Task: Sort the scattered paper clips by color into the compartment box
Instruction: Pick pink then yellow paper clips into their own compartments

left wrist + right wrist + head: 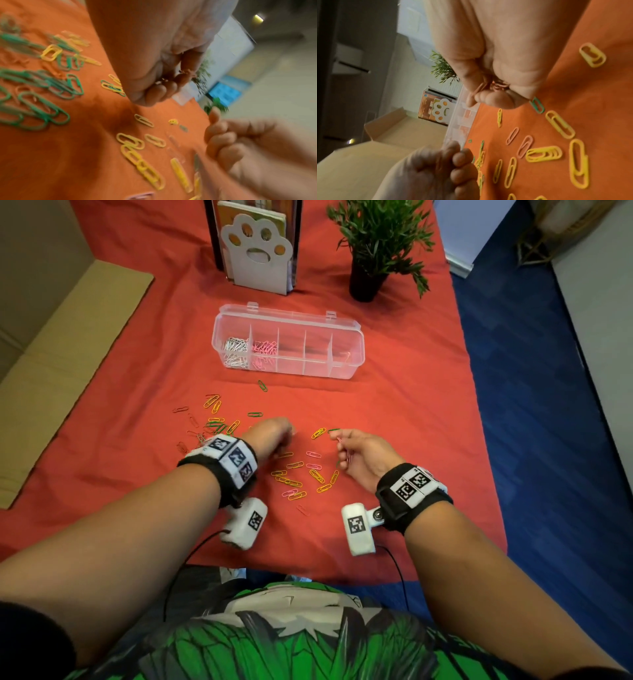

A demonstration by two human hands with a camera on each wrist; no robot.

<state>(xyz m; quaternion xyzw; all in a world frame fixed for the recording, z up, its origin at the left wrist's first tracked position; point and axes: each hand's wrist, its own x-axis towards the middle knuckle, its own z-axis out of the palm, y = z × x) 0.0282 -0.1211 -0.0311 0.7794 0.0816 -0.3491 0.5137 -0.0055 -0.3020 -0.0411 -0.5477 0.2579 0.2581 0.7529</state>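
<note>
The clear compartment box (287, 314) stands open at the back, with white clips in its leftmost cell and pink clips in the cell beside it. Yellow clips (317, 475), green clips (215, 424) and pink clips (313, 454) lie scattered on the red cloth in front. My right hand (359, 453) (488, 97) hovers over them and grips a small bunch of red clips (345, 448) (496, 85). My left hand (274, 436) (164, 86) is blurred, its fingers curled around what look like reddish clips (186, 73).
A paw-shaped bookend with books (260, 244) and a potted plant (373, 244) stand behind the box. Flat cardboard (61, 364) lies on the left. The cloth ends on the right at a blue floor (548, 405).
</note>
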